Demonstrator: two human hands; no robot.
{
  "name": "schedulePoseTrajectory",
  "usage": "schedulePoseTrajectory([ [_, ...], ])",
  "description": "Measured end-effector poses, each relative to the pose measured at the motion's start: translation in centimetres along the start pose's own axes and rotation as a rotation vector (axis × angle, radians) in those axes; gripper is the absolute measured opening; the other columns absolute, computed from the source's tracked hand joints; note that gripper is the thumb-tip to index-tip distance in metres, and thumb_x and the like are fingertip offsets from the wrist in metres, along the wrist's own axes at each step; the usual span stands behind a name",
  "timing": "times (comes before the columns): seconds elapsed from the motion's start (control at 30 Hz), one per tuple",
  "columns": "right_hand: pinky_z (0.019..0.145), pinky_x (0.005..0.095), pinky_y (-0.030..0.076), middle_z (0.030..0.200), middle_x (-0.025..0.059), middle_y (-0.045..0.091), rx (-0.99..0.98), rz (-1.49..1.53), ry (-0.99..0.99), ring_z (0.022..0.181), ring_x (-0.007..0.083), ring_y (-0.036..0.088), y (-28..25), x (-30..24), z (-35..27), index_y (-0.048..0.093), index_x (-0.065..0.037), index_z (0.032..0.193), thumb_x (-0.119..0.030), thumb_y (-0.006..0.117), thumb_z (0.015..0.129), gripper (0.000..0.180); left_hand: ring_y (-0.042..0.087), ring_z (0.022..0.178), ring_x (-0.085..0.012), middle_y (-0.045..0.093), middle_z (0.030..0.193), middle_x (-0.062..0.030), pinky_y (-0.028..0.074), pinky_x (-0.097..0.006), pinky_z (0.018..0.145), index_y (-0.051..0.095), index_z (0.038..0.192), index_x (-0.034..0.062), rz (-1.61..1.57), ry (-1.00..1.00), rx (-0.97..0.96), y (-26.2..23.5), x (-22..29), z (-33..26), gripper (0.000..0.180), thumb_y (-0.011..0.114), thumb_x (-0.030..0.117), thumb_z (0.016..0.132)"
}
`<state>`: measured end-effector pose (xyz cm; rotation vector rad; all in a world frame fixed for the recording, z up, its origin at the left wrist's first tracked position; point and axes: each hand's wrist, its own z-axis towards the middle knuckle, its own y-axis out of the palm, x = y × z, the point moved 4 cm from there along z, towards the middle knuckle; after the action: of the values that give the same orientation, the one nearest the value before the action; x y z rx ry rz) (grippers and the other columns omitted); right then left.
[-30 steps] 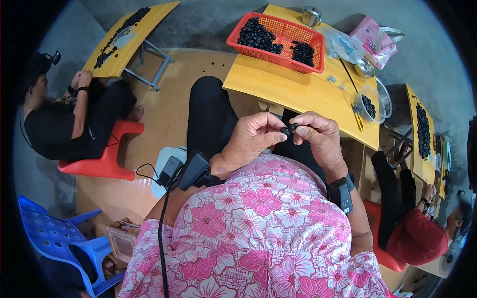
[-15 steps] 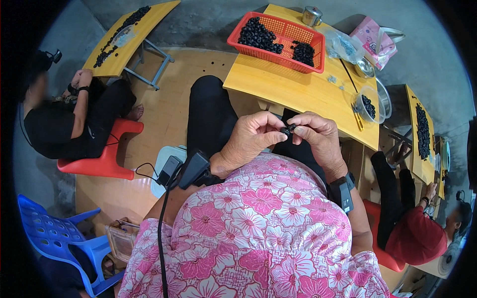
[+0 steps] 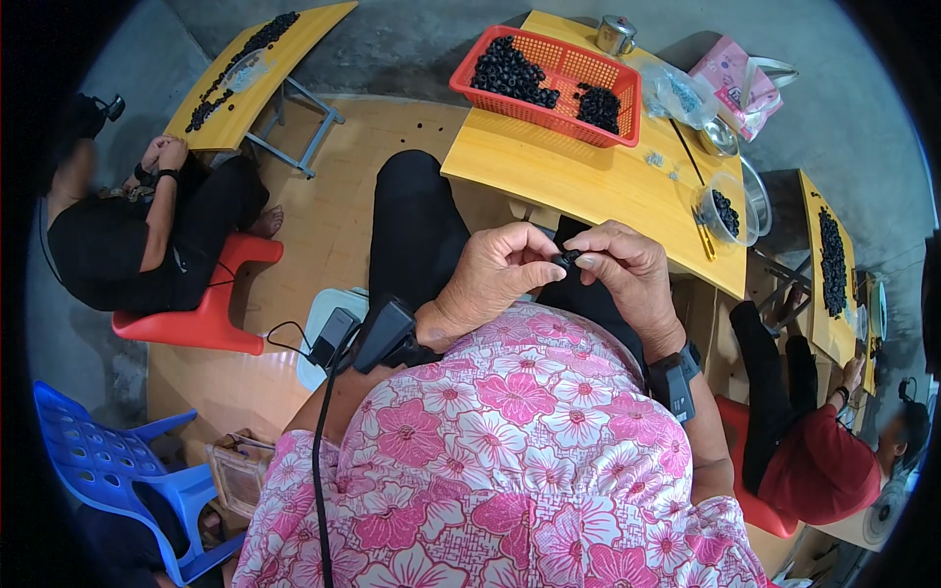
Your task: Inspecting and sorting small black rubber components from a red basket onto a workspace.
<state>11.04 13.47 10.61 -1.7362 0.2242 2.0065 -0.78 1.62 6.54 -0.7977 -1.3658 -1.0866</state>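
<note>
Above my lap, my left hand [image 3: 502, 272] pinches a small black round part [image 3: 566, 260] between thumb and fingers. My right hand [image 3: 624, 267] is closed on the same spot from the other side, its thumb and forefinger pressed against black material. The fingertips cover most of it, so I cannot tell whether it is one piece or two fitted together. Beyond my hands, the yellow table [image 3: 529, 167] bears a red plastic basket [image 3: 627, 118] with black ring-shaped parts [image 3: 510, 73] and a second heap of small black parts [image 3: 598, 108].
A clear bowl [image 3: 742, 186] with black parts, a yellow-handled tool [image 3: 706, 237], small clear bits [image 3: 655, 158], a plastic bag [image 3: 676, 96] and a metal cup [image 3: 616, 35] are on the table. Co-workers sit left [image 3: 127, 235] and right [image 3: 814, 441]. A blue chair [image 3: 108, 461] stands lower left.
My right hand has shifted slightly left, and the black pieces at my fingertips, which showed a gap before, are now close together. My left hand has barely moved.
</note>
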Motion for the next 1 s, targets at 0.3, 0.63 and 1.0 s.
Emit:
schedulePoseTrajectory([
  [0.3, 0.057, 0.0198, 0.046, 0.082, 0.0036, 0.061, -0.019, -0.032, -0.030, 0.063, 0.0074, 0.054, 0.2, -0.2, 0.0, 0.070, -0.003, 0.096, -0.003, 0.065, 0.082, 0.015, 0.058, 0.077, -0.0044, 0.062, 0.084, -0.0015, 0.049, -0.018, 0.066, 0.062, 0.094, -0.0005, 0.036, 0.009, 0.007, 0.0, -0.1, 0.0, 0.012, 0.067, 0.001, 0.083],
  [0.63, 0.057, 0.0196, 0.046, 0.081, 0.0033, 0.061, -0.038, 0.044, -0.006, 0.063, 0.0074, 0.055, 0.4, 0.4, 0.0, 0.070, -0.002, 0.095, -0.002, 0.064, 0.083, 0.014, 0.058, 0.076, -0.0044, 0.063, 0.084, -0.0015, 0.048, -0.018, 0.066, 0.062, 0.094, -0.0008, 0.028, 0.010, -0.003, 0.1, 0.2, -0.2, 0.012, 0.067, 0.004, 0.084],
  [1.0, 0.057, 0.0208, 0.049, 0.088, 0.0089, 0.064, 0.065, -0.037, -0.124, 0.067, 0.0102, 0.060, 0.8, 1.4, -0.8, 0.069, -0.002, 0.100, 0.002, 0.063, 0.083, 0.018, 0.058, 0.076, -0.0054, 0.062, 0.084, -0.0013, 0.050, -0.020, 0.069, 0.062, 0.095, -0.0007, -0.087, -0.036, -0.001, 0.1, -1.0, -0.2, 0.012, 0.066, 0.006, 0.085],
])
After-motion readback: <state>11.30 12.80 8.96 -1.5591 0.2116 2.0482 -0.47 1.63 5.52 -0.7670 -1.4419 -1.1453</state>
